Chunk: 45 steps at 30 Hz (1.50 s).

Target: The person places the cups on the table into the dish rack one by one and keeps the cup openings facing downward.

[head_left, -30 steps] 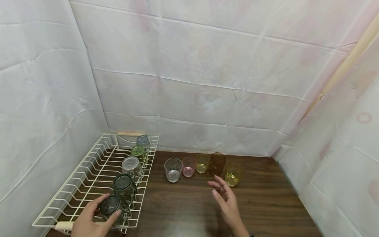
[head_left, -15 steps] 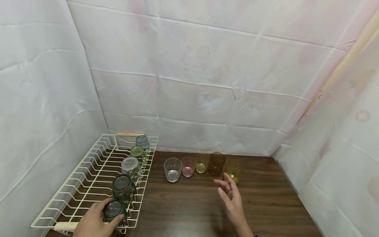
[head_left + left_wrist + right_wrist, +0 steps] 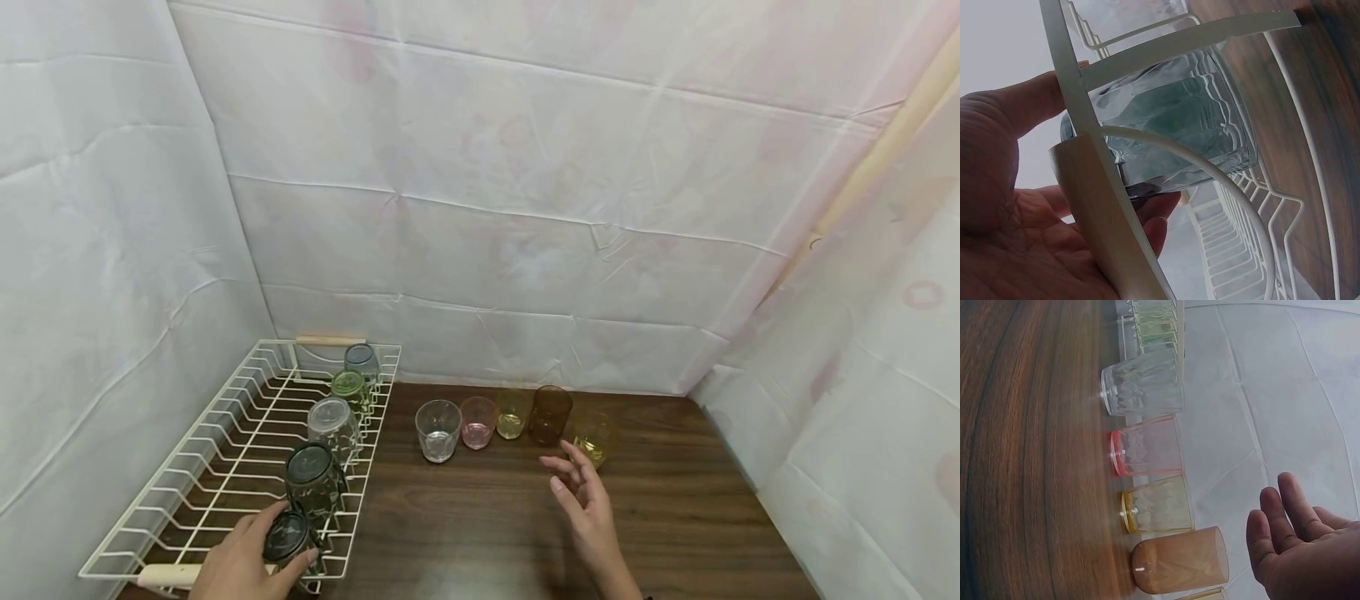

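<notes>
At the near end of the white wire rack (image 3: 264,410), my left hand (image 3: 243,557) grips a dark grey glass (image 3: 287,537) that stands bottom up. In the left wrist view this smoky glass (image 3: 1172,119) shows behind the rack's bars, with fingers and thumb on opposite sides of its base. Directly behind it is another dark glass (image 3: 313,479), also upturned. My right hand (image 3: 588,517) holds nothing; its fingers are loosely bent in front of the yellow glass (image 3: 596,435) and the brown glass (image 3: 550,414). In the right wrist view that hand (image 3: 1304,544) is apart from the glasses.
Farther back in the rack stand an upturned clear glass (image 3: 333,425), green glass (image 3: 351,390) and blue glass (image 3: 362,362). On the wooden table (image 3: 465,525), upright, are a clear tumbler (image 3: 438,433), pink glass (image 3: 478,423) and pale yellow glass (image 3: 512,417). White sheeting (image 3: 480,208) encloses the table.
My left hand and the dark grey glass have shifted slightly right and nearer to me. The right hand has moved a little to the right, toward the yellow glass.
</notes>
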### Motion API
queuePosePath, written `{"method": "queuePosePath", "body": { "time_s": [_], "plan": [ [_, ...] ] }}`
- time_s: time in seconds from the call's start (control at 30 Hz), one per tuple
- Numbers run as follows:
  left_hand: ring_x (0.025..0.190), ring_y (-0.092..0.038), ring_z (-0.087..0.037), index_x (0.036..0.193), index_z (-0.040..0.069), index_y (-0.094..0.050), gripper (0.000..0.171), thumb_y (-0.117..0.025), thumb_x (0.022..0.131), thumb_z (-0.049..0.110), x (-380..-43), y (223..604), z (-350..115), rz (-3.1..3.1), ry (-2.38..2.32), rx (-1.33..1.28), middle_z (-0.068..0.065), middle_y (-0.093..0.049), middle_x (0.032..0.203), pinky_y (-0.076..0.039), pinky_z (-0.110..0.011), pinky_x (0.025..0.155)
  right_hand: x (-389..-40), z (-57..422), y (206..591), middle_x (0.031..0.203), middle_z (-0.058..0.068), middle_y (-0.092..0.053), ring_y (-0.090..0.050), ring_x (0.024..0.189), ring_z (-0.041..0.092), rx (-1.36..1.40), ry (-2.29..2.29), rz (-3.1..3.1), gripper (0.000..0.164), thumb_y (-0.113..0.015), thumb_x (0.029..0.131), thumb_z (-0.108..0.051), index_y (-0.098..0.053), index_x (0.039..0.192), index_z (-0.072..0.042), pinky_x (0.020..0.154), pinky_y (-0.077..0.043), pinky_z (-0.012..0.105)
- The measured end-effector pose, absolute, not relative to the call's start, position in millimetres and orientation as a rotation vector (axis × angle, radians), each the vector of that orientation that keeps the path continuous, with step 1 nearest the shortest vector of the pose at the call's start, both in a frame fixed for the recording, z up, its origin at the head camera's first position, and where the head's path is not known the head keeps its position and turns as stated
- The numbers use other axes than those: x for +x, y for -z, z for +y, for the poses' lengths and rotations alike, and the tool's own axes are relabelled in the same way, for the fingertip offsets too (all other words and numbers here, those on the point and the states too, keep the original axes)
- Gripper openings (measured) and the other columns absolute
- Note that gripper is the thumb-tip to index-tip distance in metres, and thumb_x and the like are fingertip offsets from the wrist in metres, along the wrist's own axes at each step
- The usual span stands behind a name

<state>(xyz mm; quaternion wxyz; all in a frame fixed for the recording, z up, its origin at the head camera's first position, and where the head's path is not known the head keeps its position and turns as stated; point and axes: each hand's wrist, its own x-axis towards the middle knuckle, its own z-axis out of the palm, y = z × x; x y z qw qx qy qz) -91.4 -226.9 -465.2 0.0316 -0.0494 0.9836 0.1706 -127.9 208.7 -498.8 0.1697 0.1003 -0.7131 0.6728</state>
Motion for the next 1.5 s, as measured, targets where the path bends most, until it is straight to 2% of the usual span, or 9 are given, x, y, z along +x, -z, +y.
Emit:
{"method": "queuePosePath", "body": {
  "time_s": [0.4, 0.63, 0.77, 0.87, 0.97, 1.1, 1.23, 1.37, 1.5],
  "plan": [
    [0.094, -0.071, -0.045, 0.143, -0.008, -0.056, 0.098, -0.085, 0.081, 0.062, -93.1, 470.1, -227.5, 3.011, -0.527, -0.18, -0.031, -0.067, 0.118, -0.059, -0.061, 0.079, -127.6, 210.1, 502.1, 0.129, 0.01, -0.074, -0.068, 0.122, 0.005, 0.284, -1.913, -2.05, 0.048, -0.055, 0.106, 0.004, -0.045, 0.153, 0.006, 0.098, -0.051, 0.015],
    [0.105, -0.069, -0.052, 0.145, -0.004, -0.057, 0.094, -0.08, 0.085, 0.066, -90.8, 476.7, -228.9, 3.113, -0.56, -0.132, -0.033, -0.067, 0.123, -0.058, -0.066, 0.085, -129.0, 213.1, 500.2, 0.128, 0.006, -0.074, -0.068, 0.12, 0.004, 0.248, -1.877, -2.083, 0.046, -0.056, 0.106, 0.002, -0.048, 0.151, 0.004, 0.096, -0.052, 0.016],
    [0.107, -0.068, -0.053, 0.148, -0.004, -0.054, 0.096, -0.078, 0.087, 0.066, -90.3, 475.0, -228.8, 3.095, -0.6, -0.176, -0.037, -0.064, 0.126, -0.057, -0.066, 0.088, -131.7, 215.5, 500.7, 0.128, 0.011, -0.074, -0.067, 0.119, 0.004, 0.25, -1.839, -2.11, 0.046, -0.057, 0.106, 0.001, -0.049, 0.151, 0.003, 0.096, -0.053, 0.016],
    [0.11, -0.066, -0.053, 0.151, -0.006, -0.05, 0.094, -0.075, 0.092, 0.062, -89.3, 470.8, -226.9, 3.066, -0.648, -0.241, -0.04, -0.06, 0.129, -0.056, -0.067, 0.092, -134.2, 217.9, 501.0, 0.128, 0.016, -0.073, -0.067, 0.116, 0.003, 0.229, -1.794, -2.136, 0.047, -0.06, 0.104, 0.002, -0.051, 0.15, 0.004, 0.095, -0.054, 0.017],
    [0.113, -0.062, -0.057, 0.15, -0.005, -0.052, 0.083, -0.077, 0.094, 0.052, -84.8, 467.5, -219.6, 3.116, -0.751, -0.366, -0.041, -0.056, 0.132, -0.054, -0.069, 0.093, -137.3, 221.6, 499.2, 0.131, 0.015, -0.072, -0.065, 0.118, 0.007, 0.168, -1.695, -2.22, 0.049, -0.066, 0.103, -0.003, -0.054, 0.15, -0.002, 0.097, -0.053, 0.019],
    [0.116, -0.056, -0.059, 0.146, -0.001, -0.057, 0.069, -0.083, 0.09, 0.031, -76.8, 464.0, -203.8, 3.353, -0.936, -0.527, -0.038, -0.053, 0.131, -0.048, -0.07, 0.092, -143.1, 229.9, 495.4, 0.139, 0.01, -0.068, -0.06, 0.132, 0.022, 0.069, -1.454, -2.396, 0.055, -0.074, 0.102, -0.017, -0.054, 0.152, -0.01, 0.108, -0.051, 0.04],
    [0.114, -0.053, -0.055, 0.143, 0.0, -0.059, 0.064, -0.084, 0.086, 0.016, -71.9, 459.6, -189.7, 3.534, -1.103, -0.555, -0.035, -0.052, 0.128, -0.043, -0.069, 0.091, -153.8, 242.0, 494.8, 0.146, 0.018, -0.06, -0.048, 0.142, 0.041, 0.048, -1.171, -2.511, 0.063, -0.08, 0.098, -0.027, -0.054, 0.153, -0.009, 0.111, -0.043, 0.068],
    [0.115, -0.054, -0.052, 0.139, 0.002, -0.063, 0.061, -0.086, 0.084, 0.013, -70.1, 455.6, -180.0, 3.534, -1.223, -0.491, -0.032, -0.054, 0.129, -0.044, -0.068, 0.089, -171.2, 256.3, 494.8, 0.154, 0.03, -0.049, -0.038, 0.146, 0.054, 0.076, -0.929, -2.552, 0.079, -0.085, 0.091, -0.03, -0.049, 0.156, -0.001, 0.112, -0.033, 0.078],
    [0.113, -0.057, -0.051, 0.133, 0.001, -0.066, 0.061, -0.089, 0.078, 0.011, -70.8, 458.1, -172.5, 3.584, -1.23, -0.298, -0.031, -0.058, 0.126, -0.043, -0.067, 0.091, -186.1, 270.8, 492.0, 0.168, 0.033, -0.03, -0.023, 0.155, 0.058, 0.024, -0.808, -2.674, 0.1, -0.084, 0.091, -0.04, -0.03, 0.167, -0.003, 0.113, -0.025, 0.085]
  ]
}}
